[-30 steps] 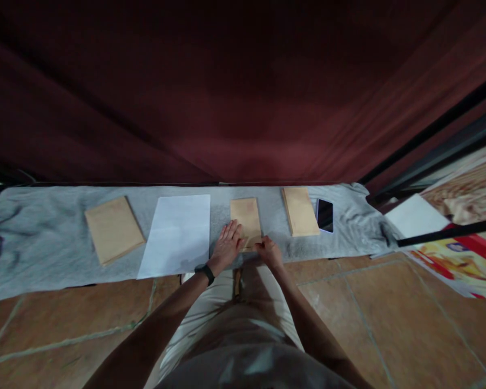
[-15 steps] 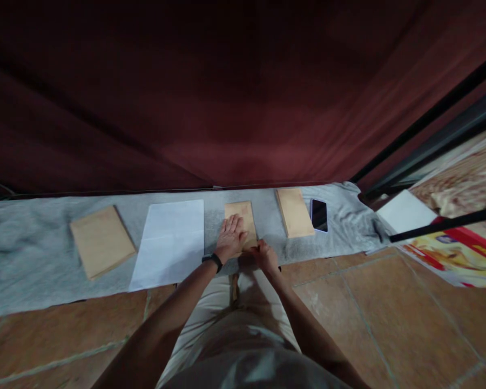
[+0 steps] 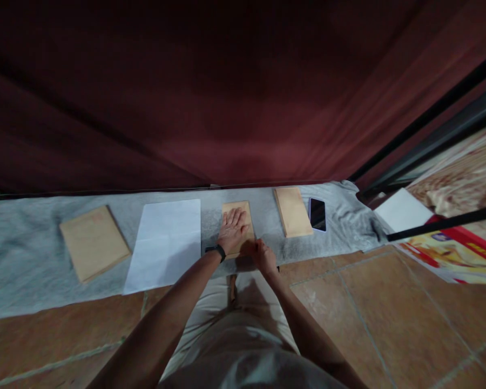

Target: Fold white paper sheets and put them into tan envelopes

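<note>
A flat rectangular piece of brown paper (image 3: 249, 235), like an envelope or paper bag, lies on the grey cloth (image 3: 263, 208) in front of me. My left hand (image 3: 233, 227) is laid flat on it with the fingers spread, and a dark band circles that wrist. At the paper's lower right corner, my right hand (image 3: 264, 256) is closed with curled fingers, apparently pinching the edge; the fingertips are partly hidden. Left of my hands lies a white sheet (image 3: 168, 237) with a faint crease.
Farther left is another brown paper piece (image 3: 94, 243). A brown paper stack (image 3: 294, 212) and a phone (image 3: 318, 214) lie to the right. A dark red curtain (image 3: 235, 135) hangs behind. Black bars (image 3: 445, 224) and a red-yellow printed box (image 3: 457, 251) stand at the right, above floor tiles (image 3: 389, 302).
My left hand has slid slightly up the brown paper, away from me. My right hand stays at the lower corner. The view has shifted a little.
</note>
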Demonstrator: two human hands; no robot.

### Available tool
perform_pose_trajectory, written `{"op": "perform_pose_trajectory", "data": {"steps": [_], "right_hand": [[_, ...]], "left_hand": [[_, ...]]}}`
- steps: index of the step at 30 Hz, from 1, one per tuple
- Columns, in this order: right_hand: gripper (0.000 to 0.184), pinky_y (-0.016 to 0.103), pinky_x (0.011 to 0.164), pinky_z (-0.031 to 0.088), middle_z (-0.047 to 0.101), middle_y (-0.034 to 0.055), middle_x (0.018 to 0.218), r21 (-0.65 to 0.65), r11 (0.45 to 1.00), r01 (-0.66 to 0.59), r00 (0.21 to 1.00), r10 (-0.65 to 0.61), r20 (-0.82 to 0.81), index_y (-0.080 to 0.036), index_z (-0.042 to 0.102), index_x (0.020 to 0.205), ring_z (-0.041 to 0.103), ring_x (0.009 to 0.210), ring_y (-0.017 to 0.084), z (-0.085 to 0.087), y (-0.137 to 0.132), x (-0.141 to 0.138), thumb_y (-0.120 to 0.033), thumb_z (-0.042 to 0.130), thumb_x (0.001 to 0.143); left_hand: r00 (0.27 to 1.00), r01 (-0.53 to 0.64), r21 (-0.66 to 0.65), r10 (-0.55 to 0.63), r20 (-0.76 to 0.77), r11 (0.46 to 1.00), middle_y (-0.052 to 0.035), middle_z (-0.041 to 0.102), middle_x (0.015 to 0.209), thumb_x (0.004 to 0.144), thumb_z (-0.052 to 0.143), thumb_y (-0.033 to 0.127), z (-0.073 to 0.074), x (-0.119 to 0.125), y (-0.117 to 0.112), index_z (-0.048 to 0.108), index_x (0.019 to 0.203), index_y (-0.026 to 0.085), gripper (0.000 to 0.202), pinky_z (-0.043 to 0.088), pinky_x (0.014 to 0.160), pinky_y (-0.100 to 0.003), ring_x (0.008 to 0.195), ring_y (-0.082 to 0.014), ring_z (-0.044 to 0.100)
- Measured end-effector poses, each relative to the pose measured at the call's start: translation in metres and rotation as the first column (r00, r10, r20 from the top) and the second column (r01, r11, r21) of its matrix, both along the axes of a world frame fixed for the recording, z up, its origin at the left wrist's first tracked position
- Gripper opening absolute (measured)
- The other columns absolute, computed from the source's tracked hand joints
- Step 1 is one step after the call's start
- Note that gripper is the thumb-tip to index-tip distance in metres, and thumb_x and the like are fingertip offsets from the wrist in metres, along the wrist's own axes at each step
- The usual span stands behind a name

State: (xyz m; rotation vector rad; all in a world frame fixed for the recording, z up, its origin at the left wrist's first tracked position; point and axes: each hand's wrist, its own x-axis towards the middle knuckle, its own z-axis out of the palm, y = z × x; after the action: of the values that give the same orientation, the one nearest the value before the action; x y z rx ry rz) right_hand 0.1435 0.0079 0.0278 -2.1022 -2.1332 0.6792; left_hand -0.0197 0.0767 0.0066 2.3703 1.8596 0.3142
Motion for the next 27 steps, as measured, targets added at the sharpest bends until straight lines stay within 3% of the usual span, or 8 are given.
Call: {"op": "perform_pose_trajectory", "data": {"steps": [13, 20, 27], "right_hand": [[0.021, 0.027, 0.067, 0.042, 0.075, 0.0106, 0.096, -0.041, 0.999, -0.006, 1.0, 0.007, 0.028, -0.015, 0.058, 0.121, 0.072, 0.085, 0.022, 0.005, -0.006, -0.001, -0.026, 0.049, 0.105], [0.028, 0.027, 0.066, 0.04, 0.074, 0.0102, 0.095, -0.038, 0.999, 0.014, 1.0, -0.013, 0.012, -0.014, 0.058, 0.123, 0.071, 0.084, 0.022, 0.003, -0.002, 0.0, -0.032, 0.055, 0.103], [0.023, 0.026, 0.069, 0.04, 0.073, 0.0092, 0.096, -0.033, 0.999, 0.003, 1.0, -0.003, -0.011, -0.015, 0.06, 0.12, 0.069, 0.084, 0.02, 0.003, -0.002, 0.004, -0.027, 0.052, 0.102]], "left_hand": [[1.0, -0.006, -0.022, 0.006, -0.016, 1.0, -0.011, 0.028, 0.169, 0.102, 0.034, 0.038, -0.003, 0.002, -0.007, 0.033, 0.16, 0.017, 0.062, 0.008, 0.128, -0.054, 0.158, -0.0289, 0.018], [1.0, 0.013, -0.025, -0.013, -0.01, 1.0, -0.0081, 0.031, 0.168, 0.103, 0.034, 0.041, -0.002, -0.003, -0.022, 0.035, 0.16, 0.02, 0.06, 0.01, 0.128, -0.053, 0.158, -0.0286, 0.02], [0.998, 0.047, -0.084, -0.05, -0.029, 0.995, -0.0107, 0.031, 0.168, 0.102, 0.037, 0.046, 0.002, -0.007, -0.04, 0.036, 0.159, 0.017, 0.064, 0.013, 0.128, -0.053, 0.158, -0.029, 0.019]]}}
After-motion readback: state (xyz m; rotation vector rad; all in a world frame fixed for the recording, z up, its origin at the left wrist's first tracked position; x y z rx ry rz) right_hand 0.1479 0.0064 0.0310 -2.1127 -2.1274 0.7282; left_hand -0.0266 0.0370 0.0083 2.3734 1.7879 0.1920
